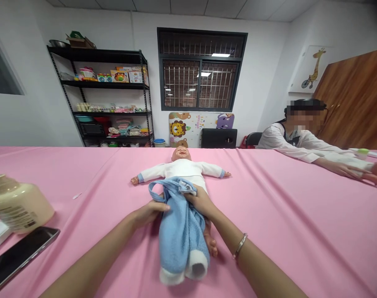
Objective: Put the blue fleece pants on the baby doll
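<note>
A baby doll point(184, 169) in a white top with blue cuffs lies on its back on the pink cloth, arms spread wide. Blue baby trousers point(176, 231) with shoulder straps and white cuffs hang over its lower body, between my hands. My left hand point(149, 211) grips the left edge of the trousers, thumb on top. At the upper right side, near the strap and fastener, my right hand point(201, 202) is closed on the same garment. One bare doll foot point(211, 245) shows to the right of the trousers.
On the left of the pink tablecloth point(108, 174) are a pump bottle point(22, 205) and a phone point(21, 256). A person point(300, 142) sits at the far right, reaching toward another doll. Shelves point(104, 85) stand behind the table.
</note>
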`<state>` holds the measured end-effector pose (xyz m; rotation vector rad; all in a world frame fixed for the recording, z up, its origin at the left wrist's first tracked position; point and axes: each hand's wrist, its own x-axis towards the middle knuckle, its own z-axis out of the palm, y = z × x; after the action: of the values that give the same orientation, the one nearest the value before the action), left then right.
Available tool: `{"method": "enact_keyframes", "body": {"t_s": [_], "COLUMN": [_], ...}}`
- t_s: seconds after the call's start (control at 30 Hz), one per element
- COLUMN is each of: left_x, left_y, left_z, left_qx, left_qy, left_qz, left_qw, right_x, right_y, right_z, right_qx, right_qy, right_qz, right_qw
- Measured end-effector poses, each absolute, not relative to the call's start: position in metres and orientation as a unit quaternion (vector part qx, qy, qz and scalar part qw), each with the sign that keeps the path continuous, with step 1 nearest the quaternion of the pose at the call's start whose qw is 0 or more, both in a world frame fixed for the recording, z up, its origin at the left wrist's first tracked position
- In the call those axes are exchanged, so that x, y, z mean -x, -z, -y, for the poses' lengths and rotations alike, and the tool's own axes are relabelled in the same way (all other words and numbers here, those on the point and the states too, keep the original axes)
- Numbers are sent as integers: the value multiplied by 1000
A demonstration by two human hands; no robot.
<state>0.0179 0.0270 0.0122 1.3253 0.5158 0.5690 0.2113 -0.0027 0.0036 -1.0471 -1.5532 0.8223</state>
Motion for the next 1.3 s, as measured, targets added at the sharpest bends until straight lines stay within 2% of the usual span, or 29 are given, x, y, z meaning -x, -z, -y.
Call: {"method": "enact_keyframes", "body": {"t_s": [0.07,0.13,0.27,0.4,0.53,0.7,0.97,1.13,1.2,1.3], "left_x": [-11,-12,-27,-37,-39,-39,-35,-37,-37,-28], "left_y": [-21,-27,-25,-9,1,5,13,16,12,-1], "left_z": [-21,-15,-9,-16,-25,-31,-44,-47,-49,-52], "left_qx": [-632,-674,-721,-715,-658,-625,-560,-566,-608,-714], "left_qy": [-202,-205,-295,-396,-450,-457,-465,-460,-455,-441], "left_qz": [-211,-226,-279,-322,-365,-374,-423,-409,-396,-413], "left_qw": [717,672,561,479,480,511,539,549,516,355], "right_x": [-213,-213,-212,-212,-214,-215,-213,-213,-214,-214], "right_y": [-1,1,1,-7,-16,-12,2,5,3,-3], "right_z": [1,1,2,8,17,17,5,0,1,5], "right_qx": [433,440,455,407,343,388,465,476,461,459], "right_qy": [-346,-345,-343,-361,-406,-408,-295,-304,-323,-347], "right_qz": [637,632,626,662,710,719,667,577,557,542], "right_qw": [535,538,532,515,462,408,502,590,610,613]}}
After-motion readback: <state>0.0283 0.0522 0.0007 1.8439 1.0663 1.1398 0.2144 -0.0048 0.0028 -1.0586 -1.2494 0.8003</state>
